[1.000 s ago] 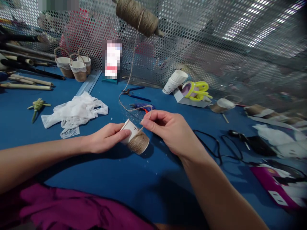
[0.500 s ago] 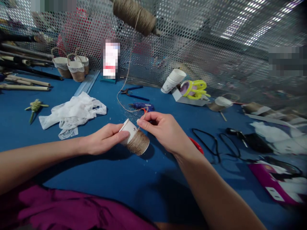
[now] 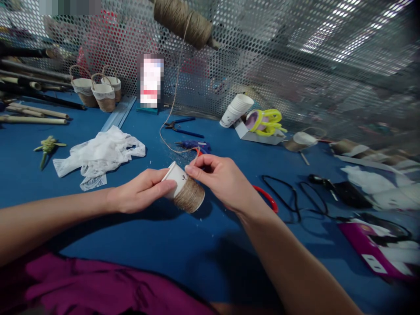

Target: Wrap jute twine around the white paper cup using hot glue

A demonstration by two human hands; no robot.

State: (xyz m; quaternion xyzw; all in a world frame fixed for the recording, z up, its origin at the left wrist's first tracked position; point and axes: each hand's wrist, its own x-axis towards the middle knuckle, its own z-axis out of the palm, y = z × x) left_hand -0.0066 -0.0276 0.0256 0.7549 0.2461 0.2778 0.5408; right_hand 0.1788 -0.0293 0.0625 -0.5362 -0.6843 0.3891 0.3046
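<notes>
Perforated metal mesh (image 3: pixel 272 57) rises behind our blue bench (image 3: pixel 157 249), and up against it hangs a fat spool of twine (image 3: pixel 183 22). Down comes the strand (image 3: pixel 179 65), sweeping in a loose curve past the pliers (image 3: pixel 190 132), close by the blue glue gun (image 3: pixel 199 145) and straight into our grip!

And what a grip: our left hand (image 3: pixel 139 192) has the paper cup (image 3: pixel 179 177) near its rim, thumb pressed along the white wall, the other fingers mostly hidden behind. We hold that cup tilted, mouth to the upper left, base to the lower right, front and centre before us; whether it touches the bench, we cannot tell. Brown wrapping (image 3: pixel 190 197) circles its base end, the rim end bare and white.

Over to our right hand (image 3: pixel 223 179): thumb and forefinger pinched together on the strand, right beside the cup, at the edge of the wrapping!

Round the field we go: crumpled white lace (image 3: pixel 101 153) off to our left, three little handled baskets (image 3: pixel 105 98) beyond it near the mesh, a leaning stack of white cups (image 3: pixel 234 110) at the back, and a red loop (image 3: pixel 271 200) peeking out beside our right wrist.
</notes>
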